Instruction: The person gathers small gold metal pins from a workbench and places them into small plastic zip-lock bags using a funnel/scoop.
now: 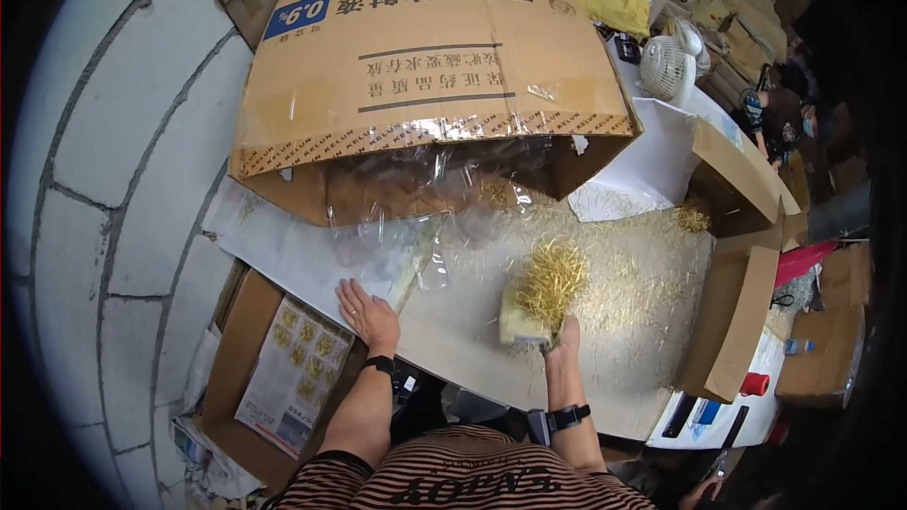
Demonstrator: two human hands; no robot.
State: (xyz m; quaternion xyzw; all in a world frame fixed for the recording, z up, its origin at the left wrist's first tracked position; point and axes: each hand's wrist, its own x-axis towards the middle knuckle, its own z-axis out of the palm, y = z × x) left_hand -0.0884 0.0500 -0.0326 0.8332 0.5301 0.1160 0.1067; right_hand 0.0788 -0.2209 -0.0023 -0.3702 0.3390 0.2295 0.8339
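My right hand grips a pale yellow, box-like holder above the worktop. A heap of thin gold-coloured slivers rises from it; my fingers are partly hidden behind it. My left hand lies flat on the worktop's left part, fingers stretched out, holding nothing. Beyond that hand, clear plastic pieces spill from a large cardboard carton lying with its mouth toward me. More loose gold slivers are scattered over the pale worktop to the right of my right hand.
At the lower left, an open cardboard box holds a printed sheet and clear packs of gold pieces. Cardboard walls border the worktop's right side. A white fan stands at the back right; another person is beyond it.
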